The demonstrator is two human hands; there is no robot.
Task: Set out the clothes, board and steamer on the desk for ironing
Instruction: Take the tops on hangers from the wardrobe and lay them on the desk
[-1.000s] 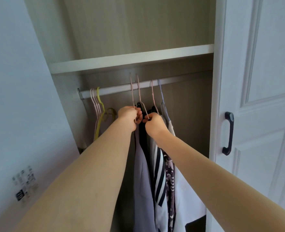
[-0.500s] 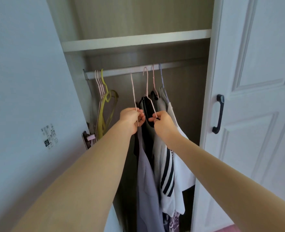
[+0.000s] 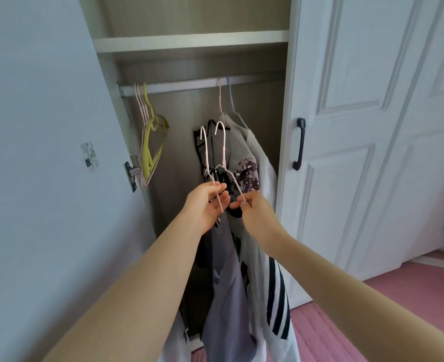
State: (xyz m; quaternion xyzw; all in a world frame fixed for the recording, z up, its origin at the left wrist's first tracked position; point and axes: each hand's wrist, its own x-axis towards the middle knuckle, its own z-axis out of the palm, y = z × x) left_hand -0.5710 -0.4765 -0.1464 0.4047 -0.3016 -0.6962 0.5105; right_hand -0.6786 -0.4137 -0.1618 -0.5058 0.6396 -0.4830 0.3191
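In front of the open wardrobe, my left hand (image 3: 207, 205) grips a pink wire hanger (image 3: 205, 163) that carries a lilac-grey garment (image 3: 228, 288). My right hand (image 3: 255, 212) pinches a second pink wire hanger (image 3: 223, 150) holding a white top with black stripes (image 3: 275, 304). Both hangers are off the rail (image 3: 184, 87), their hooks free in the air below it. Behind them, a pale grey garment (image 3: 249, 152) with a purple print and dark clothes still hang from the rail. No board or steamer is in view.
Several bare pink and yellow hangers (image 3: 149, 142) hang at the rail's left end. The wardrobe's left door (image 3: 41, 152) stands open beside my left arm. The right door with a black handle (image 3: 299, 143) is closed. A shelf (image 3: 189, 41) spans above the rail. Pink floor (image 3: 388, 309) lies lower right.
Both hands have lifted their hangers off the rail and drawn them down and toward me with the clothes. The view has pulled back from the wardrobe.
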